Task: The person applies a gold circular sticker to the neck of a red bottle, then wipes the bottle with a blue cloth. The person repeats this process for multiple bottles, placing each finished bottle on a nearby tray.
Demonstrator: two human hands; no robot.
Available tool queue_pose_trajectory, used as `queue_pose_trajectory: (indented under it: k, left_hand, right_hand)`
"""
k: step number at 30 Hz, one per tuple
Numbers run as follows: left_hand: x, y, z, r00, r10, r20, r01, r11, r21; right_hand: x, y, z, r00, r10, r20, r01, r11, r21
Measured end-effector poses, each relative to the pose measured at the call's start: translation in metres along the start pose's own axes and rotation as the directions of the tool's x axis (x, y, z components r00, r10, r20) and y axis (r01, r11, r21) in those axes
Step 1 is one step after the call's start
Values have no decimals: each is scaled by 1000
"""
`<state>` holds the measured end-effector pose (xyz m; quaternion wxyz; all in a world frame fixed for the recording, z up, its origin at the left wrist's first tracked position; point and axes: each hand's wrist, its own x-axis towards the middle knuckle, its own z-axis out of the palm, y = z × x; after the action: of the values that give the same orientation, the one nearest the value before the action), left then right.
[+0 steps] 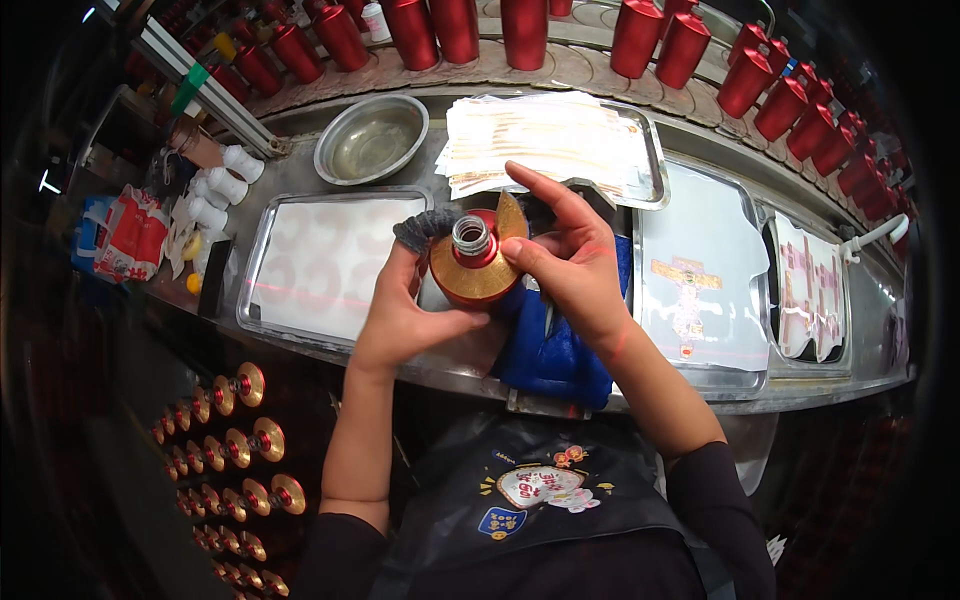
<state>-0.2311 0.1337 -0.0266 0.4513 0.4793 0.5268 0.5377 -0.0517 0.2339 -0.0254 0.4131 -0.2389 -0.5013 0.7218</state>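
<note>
A red bottle (477,258) with an uncapped, threaded neck tilts toward me above the bench. A gold label (466,280) lies round its shoulder, and one pointed end of it stands up off the surface on the right. My left hand (385,325) is wrapped round the bottle from the left, with dark grey covers on its fingers. With my right hand (580,270) I press the thumb at the raised label end; the index finger stretches away and the other fingers are partly hidden. Under the bottle and my right wrist is a blue padded rest (560,355).
A metal bowl (372,142) stands at the far left, behind a tray (250,275) of pale curved labels. Stacked label sheets (540,140) lie ahead. Two more label trays are at right. Red bottles (525,35) line a conveyor behind; gold-shouldered bottles (265,440) stand lower left.
</note>
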Motion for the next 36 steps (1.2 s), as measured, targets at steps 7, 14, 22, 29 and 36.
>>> queue_pose_trajectory:
  k: [7, 14, 22, 29, 36]
  left_hand:
    - [4, 5, 13, 989, 42, -139, -10, 975, 222]
    - [18, 13, -5, 999, -31, 14, 29, 991, 127]
    - [9, 5, -8, 998, 53, 24, -54, 998, 28]
    - [17, 9, -21, 985, 51, 168, -20, 983, -184]
    - [15, 6, -11, 993, -115, 21, 116, 937, -329]
  right_hand:
    - [1, -7, 1, 999, 49, -23, -49, 999, -20]
    - [0, -5, 3, 999, 32, -29, -34, 996, -86]
    - [-6, -10, 11, 997, 75, -28, -78, 992, -103]
    - [-8, -10, 14, 982, 64, -178, -74, 996, -52]
    - [-8, -12, 12, 989, 138, -42, -140, 851, -506]
